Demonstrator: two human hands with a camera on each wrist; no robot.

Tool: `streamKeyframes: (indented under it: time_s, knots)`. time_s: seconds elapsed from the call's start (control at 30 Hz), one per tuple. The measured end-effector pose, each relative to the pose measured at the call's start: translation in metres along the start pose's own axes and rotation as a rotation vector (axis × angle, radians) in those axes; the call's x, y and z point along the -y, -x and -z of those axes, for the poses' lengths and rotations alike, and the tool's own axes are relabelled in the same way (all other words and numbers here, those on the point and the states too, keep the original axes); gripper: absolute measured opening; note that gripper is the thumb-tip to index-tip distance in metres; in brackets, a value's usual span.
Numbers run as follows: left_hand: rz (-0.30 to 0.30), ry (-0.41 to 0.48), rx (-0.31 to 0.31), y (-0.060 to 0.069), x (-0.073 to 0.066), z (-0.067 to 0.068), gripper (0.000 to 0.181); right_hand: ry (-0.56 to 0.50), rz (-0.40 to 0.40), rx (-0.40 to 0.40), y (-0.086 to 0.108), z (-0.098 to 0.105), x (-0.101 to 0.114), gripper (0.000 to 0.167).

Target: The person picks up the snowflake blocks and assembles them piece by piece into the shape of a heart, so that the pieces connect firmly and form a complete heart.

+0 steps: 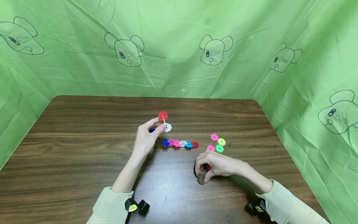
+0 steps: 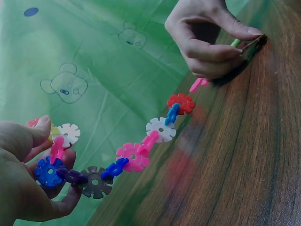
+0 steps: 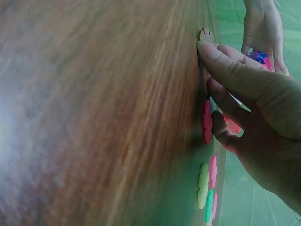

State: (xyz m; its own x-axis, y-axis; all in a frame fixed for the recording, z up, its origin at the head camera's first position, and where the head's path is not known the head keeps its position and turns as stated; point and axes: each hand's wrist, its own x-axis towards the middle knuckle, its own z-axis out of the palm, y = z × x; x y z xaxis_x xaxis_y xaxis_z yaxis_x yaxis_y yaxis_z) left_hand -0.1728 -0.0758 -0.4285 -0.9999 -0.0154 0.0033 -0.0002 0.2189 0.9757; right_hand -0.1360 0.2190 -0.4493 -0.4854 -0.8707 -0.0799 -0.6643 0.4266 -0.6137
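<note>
A chain of interlocked flower-shaped discs runs rightward from the left hand, which pinches its raised end near a white disc; a red disc stands above the fingers. The chain's other end is a red disc. Low over the table, the right hand pinches a brown disc between thumb and fingers. A red-pink disc is partly hidden under that hand.
Beyond the right hand lie loose discs: a pink one, a yellow one, a green one and another pink one. The wooden table meets a green cloth behind and at the sides.
</note>
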Motion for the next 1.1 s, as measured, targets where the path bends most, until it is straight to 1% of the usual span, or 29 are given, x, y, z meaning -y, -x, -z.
streamKeyframes:
  time_s: [0.13,0.23,0.3,0.37,0.47,0.53,0.57,0.63,0.73,0.8,0.87,0.93,1.0,1.1]
  knots:
    - [-0.011,0.003,0.001,0.001,0.0,-0.001,0.031,-0.023,0.029,-0.012,0.0,-0.001,0.0,0.029]
    - [-0.03,-0.011,0.009,0.001,0.001,-0.002,0.03,-0.061,0.05,-0.023,0.0,-0.001,-0.001,0.019]
    - [-0.045,-0.025,0.018,0.002,0.001,-0.002,0.03,-0.094,0.041,-0.038,-0.001,0.001,-0.001,0.013]
    - [-0.06,-0.032,0.028,0.002,0.001,-0.002,0.029,-0.135,0.028,-0.069,-0.002,0.004,-0.001,0.012]
    - [-0.079,-0.028,0.05,0.003,0.001,-0.002,0.026,-0.196,0.022,-0.15,-0.006,0.01,-0.001,0.015]
    - [-0.09,-0.018,0.063,0.003,0.001,-0.002,0.025,-0.24,0.037,-0.215,-0.01,0.015,-0.001,0.017]
    - [-0.095,-0.016,0.07,0.003,0.001,-0.002,0.025,-0.248,0.046,-0.254,-0.013,0.017,-0.001,0.018]
    - [-0.104,-0.022,0.08,0.004,0.001,-0.001,0.03,-0.262,0.038,-0.33,-0.018,0.022,0.0,0.02]
    - [-0.126,-0.021,0.091,0.003,0.001,-0.001,0.042,-0.274,-0.026,-0.439,-0.027,0.028,0.002,0.024]
    - [-0.151,-0.023,0.096,0.003,0.002,-0.001,0.049,-0.295,-0.096,-0.493,-0.033,0.033,0.004,0.03]
    - [-0.182,-0.032,0.095,0.003,0.002,-0.001,0.052,-0.317,-0.147,-0.536,-0.038,0.038,0.005,0.035]
    - [-0.21,-0.058,0.087,0.003,0.003,-0.001,0.053,-0.334,-0.172,-0.574,-0.044,0.042,0.006,0.038]
    - [-0.228,-0.082,0.078,0.004,0.003,-0.001,0.053,-0.341,-0.178,-0.609,-0.05,0.045,0.007,0.039]
    - [-0.236,-0.098,0.071,0.005,0.003,-0.002,0.054,-0.359,-0.182,-0.644,-0.059,0.049,0.009,0.038]
